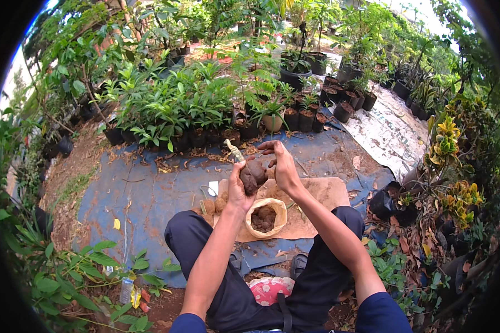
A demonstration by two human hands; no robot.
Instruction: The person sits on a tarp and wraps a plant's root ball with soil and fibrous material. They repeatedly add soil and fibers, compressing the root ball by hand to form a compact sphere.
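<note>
My left hand (236,187) holds up a lump of dark, moist soil (254,177), gripping it from the left and below. A pale greenish stem piece (233,150), seemingly wrapped, sticks up from the lump's upper left. My right hand (284,168), its fingertips smeared with soil, is raised just right of the lump. Its fingers are spread and bent, with nothing in them. Below the hands stands a pale bag with a rolled rim (281,220), holding dark crumbly soil (263,219). Left of it, partly behind my left forearm, lie several brown fibrous balls (208,206).
A brown board (327,193) lies beneath the bag on a blue tarp (150,195). A small white piece (213,188) lies near the balls. Potted plants (183,104) line the tarp's far edge. Leafy branches (75,279) reach in at lower left, beside a plastic bottle (126,290).
</note>
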